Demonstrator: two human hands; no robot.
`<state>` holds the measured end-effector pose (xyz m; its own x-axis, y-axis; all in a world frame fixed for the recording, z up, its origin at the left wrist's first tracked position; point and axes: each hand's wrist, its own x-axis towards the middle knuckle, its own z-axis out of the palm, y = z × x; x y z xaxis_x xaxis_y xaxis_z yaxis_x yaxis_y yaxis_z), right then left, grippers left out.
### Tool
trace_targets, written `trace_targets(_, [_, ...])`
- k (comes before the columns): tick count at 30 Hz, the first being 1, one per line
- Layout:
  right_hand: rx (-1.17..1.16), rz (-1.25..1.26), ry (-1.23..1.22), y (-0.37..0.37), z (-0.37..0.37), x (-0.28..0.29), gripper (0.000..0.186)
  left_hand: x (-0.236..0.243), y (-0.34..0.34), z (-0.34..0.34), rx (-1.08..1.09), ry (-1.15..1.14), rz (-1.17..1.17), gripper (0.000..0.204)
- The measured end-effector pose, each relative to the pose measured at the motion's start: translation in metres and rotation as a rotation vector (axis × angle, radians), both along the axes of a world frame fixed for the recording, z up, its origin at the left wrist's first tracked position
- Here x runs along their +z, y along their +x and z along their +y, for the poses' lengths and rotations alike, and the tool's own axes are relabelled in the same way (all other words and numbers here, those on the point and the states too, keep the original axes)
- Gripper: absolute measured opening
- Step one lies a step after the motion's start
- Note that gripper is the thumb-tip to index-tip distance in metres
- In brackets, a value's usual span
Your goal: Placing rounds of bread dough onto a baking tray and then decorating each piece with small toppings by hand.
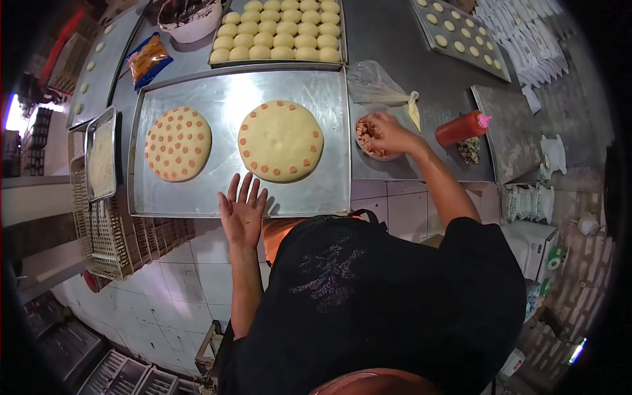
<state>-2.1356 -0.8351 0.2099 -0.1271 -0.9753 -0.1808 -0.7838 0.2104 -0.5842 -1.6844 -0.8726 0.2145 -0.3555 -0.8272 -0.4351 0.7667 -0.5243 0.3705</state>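
Observation:
Two round flat doughs lie on a large metal baking tray (224, 197). The left dough (178, 133) is dotted all over with pinkish-brown sausage slices. On the right dough (280, 139) the slices form a ring near the edge, and its middle is bare. My left hand (243, 214) is held palm up by the tray's front edge, fingers spread, nothing in it. Right of the tray, my right hand (387, 133) dips into a clear bowl (388, 158) of sausage pieces (366, 131). Its fingertips are partly hidden among the pieces, so what they pinch does not show.
Behind the big tray stands a tray of round dough balls (283, 39). A piping bag (382, 89), a red squeeze bottle (463, 129) and another dough tray (461, 36) are to the right. On the left are an orange-blue packet (148, 60), a white tub (192, 23) and a narrow pan (102, 158).

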Motion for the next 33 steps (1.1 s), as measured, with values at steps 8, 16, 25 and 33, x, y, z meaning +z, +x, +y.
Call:
trace_targets(8, [0.134, 0.203, 0.179, 0.011, 0.008, 0.015, 0.072, 0.015, -0.052, -0.009, -0.151, -0.073, -0.005, 0.063])
trace_targets(16, [0.176, 0.249, 0.197, 0.010, 0.014, 0.028, 0.066, 0.013, -0.092, 0.008, -0.384, -0.072, -0.008, 0.062])
trace_targets(25, [0.186, 0.322, 0.150, 0.016, 0.010, 0.008, 0.070, 0.024, -0.110, 0.013, -0.480, -0.077, -0.067, 0.061])
trace_targets(33, [0.223, 0.211, 0.058, 0.004, 0.015, 0.001, 0.053, 0.030, -0.119, 0.009, -0.508, -0.098, -0.079, 0.059])
